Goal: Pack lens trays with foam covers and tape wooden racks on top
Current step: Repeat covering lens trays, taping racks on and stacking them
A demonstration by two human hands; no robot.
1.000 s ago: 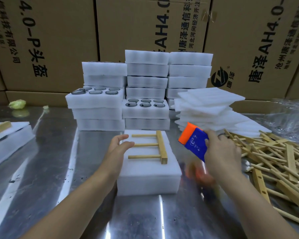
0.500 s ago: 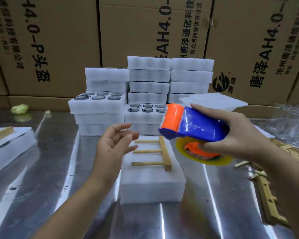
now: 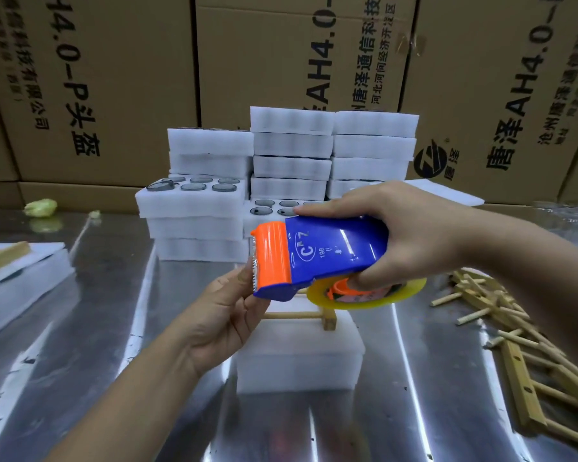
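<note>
blue-bodied, orange-tipped tape dispenser (image 3: 339,251) with yellow tape roll (image 3: 354,305)

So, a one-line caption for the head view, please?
Right hand holds tape dispenser over foam-covered tray and wooden rack; left hand pinches its blade end.

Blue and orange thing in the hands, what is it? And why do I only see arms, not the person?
The camera sits on the person's head and looks down, so only their arms show. The right hand grips a tape dispenser with a yellowish tape roll under it; the left hand holds its orange toothed end. Below, on a shiny metal table, a white foam block carries a wooden rack. Behind are stacks of foam trays, some with round lenses showing, and cardboard boxes. On the right lies a heap of loose wooden racks.
</note>
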